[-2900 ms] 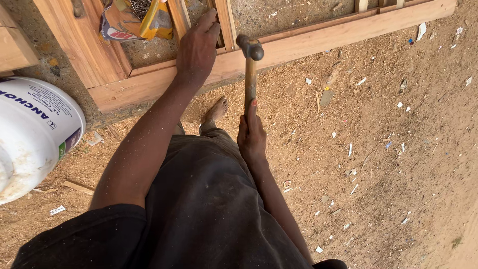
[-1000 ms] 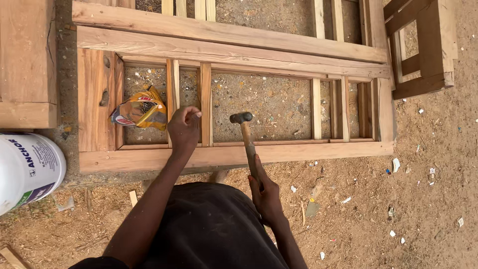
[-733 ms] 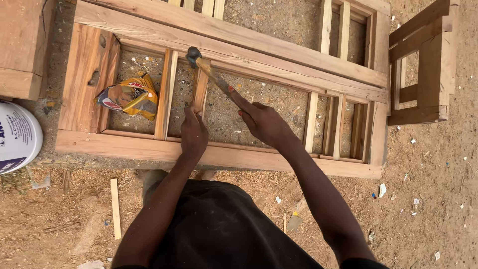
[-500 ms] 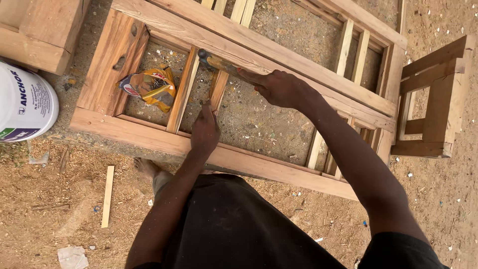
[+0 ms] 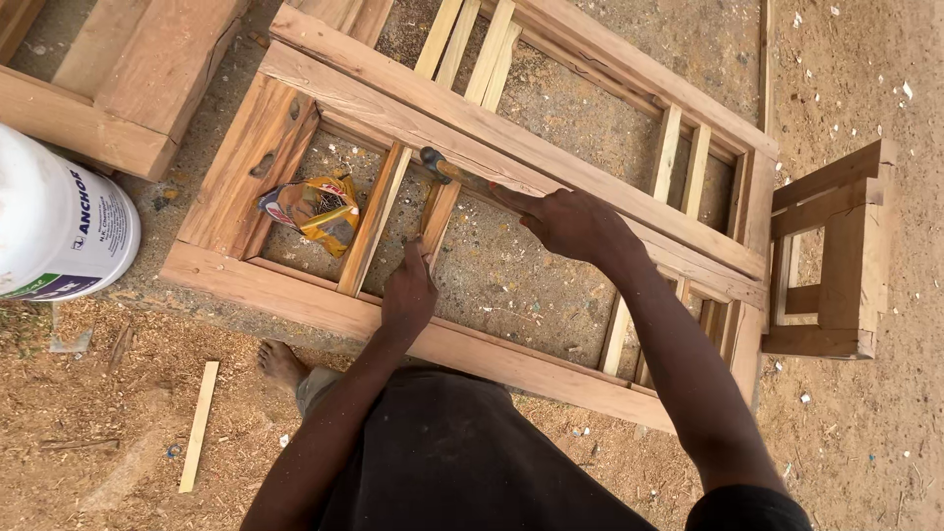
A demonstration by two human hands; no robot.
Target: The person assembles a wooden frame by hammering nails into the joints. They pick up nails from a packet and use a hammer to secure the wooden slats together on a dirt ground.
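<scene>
A large wooden frame [image 5: 462, 344] with several upright slats lies flat on sandy ground. My right hand [image 5: 570, 224] is shut on the wooden handle of a hammer [image 5: 454, 173], whose metal head rests near the top of a short slat [image 5: 437, 214]. My left hand [image 5: 409, 291] grips the lower end of that same slat, just above the frame's near rail. A second slat [image 5: 374, 221] stands just left of it. My bare foot [image 5: 282, 363] shows below the frame.
A crumpled yellow and red packet [image 5: 317, 208] lies inside the frame's left opening. A white plastic bucket [image 5: 57, 232] lies at the left. Timber blocks [image 5: 128, 84] sit at the upper left, a small wooden stool frame [image 5: 836, 261] at the right, a loose stick [image 5: 200, 425] on the sawdust.
My right hand has swung the hammer from beside my knee up over the frame to the slat's top. My left hand moved onto the slat's lower end. The view shifted right.
</scene>
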